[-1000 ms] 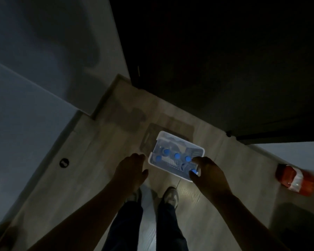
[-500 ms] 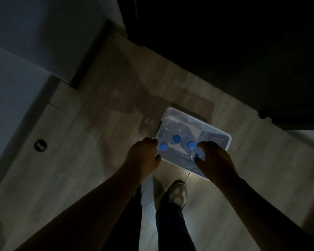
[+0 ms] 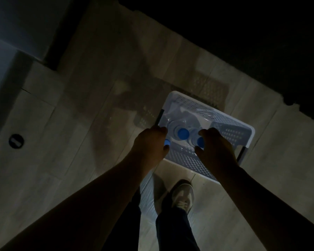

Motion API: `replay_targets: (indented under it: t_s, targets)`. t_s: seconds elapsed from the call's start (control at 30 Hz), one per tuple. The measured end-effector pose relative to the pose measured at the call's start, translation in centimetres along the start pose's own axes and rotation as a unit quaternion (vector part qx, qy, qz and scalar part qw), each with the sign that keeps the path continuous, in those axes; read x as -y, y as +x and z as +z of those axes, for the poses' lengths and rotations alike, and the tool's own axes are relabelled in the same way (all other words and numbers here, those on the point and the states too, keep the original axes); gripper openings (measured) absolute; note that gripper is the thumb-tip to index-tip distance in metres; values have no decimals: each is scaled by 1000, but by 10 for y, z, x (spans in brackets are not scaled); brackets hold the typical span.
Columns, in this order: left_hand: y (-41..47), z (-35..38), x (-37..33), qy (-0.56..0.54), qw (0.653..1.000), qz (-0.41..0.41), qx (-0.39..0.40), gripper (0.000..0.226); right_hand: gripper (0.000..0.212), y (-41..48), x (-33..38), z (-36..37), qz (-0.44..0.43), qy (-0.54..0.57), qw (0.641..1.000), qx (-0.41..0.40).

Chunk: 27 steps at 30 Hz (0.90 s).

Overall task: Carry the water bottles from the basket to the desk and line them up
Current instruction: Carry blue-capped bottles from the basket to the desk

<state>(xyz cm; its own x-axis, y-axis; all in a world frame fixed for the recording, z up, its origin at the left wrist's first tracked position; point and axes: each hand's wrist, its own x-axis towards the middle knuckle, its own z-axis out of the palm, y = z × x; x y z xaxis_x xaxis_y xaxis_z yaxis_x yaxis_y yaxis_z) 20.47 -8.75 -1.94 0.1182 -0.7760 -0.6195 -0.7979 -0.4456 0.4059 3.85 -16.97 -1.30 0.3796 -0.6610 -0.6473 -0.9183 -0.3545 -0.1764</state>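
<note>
Basket [image 3: 188, 103]: white plastic, rectangular with rounded corners, walls pierced by rows of small slots. It stands on the floor, just ahead of the person's shoe [image 3: 183, 195].
Floor [image 3: 65, 160]: pale wood-grain planks, matt, dimly lit.
Water bottles [image 3: 174, 128]: clear plastic with ribbed shoulders and round blue caps. They stand upright inside the basket, grouped toward its near-left part. Three caps show.
Left hand [image 3: 150, 142]: over the basket's near-left corner, knuckles up, fingers [image 3: 159, 130] curled downward. A blue cap [image 3: 166, 142] peeps out at the hand's right edge. The hand hides the contact, so a grasp cannot be confirmed.
Right hand [image 3: 216, 148]: forefinger and thumb curve on either side of another blue cap [image 3: 200, 141]. Whether they grip it cannot be told in this light.
Middle cap [image 3: 183, 134]: between the two hands, touched by neither.
Floor fitting [image 3: 16, 140]: round, dark, well apart to the left.
</note>
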Motion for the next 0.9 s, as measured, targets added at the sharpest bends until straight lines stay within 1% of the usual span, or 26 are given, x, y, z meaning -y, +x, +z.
replay_targets:
  t_s: [0.13, 0.27, 0.33, 0.5, 0.67, 0.8, 0.9]
  targets:
    - [11, 4, -3, 4, 1000, 23, -11, 43, 39, 9, -4, 5, 7, 6, 1000, -5]
    - [20, 7, -11, 8, 999, 45, -11, 55, 40, 13, -7, 9, -3, 13, 1000, -12]
    - [23, 8, -15, 9, 998, 57, -9, 58, 40, 15, -9, 11, -7, 21, 1000, -13]
    - [32, 8, -22, 26, 996, 83, -22, 57, 39, 17, -11, 16, -1, 33, 999, -23]
    - [44, 8, -34, 36, 996, 81, 24, 53, 41, 16, -14, 21, -10, 42, 998, -46]
    - [47, 12, -36, 40, 995, 86, 25, 55, 40, 15, -15, 23, -7, 56, 997, -53]
    - [46, 14, -33, 10, 997, 74, 29, 54, 37, 13, -15, 23, 5, 69, 996, -59]
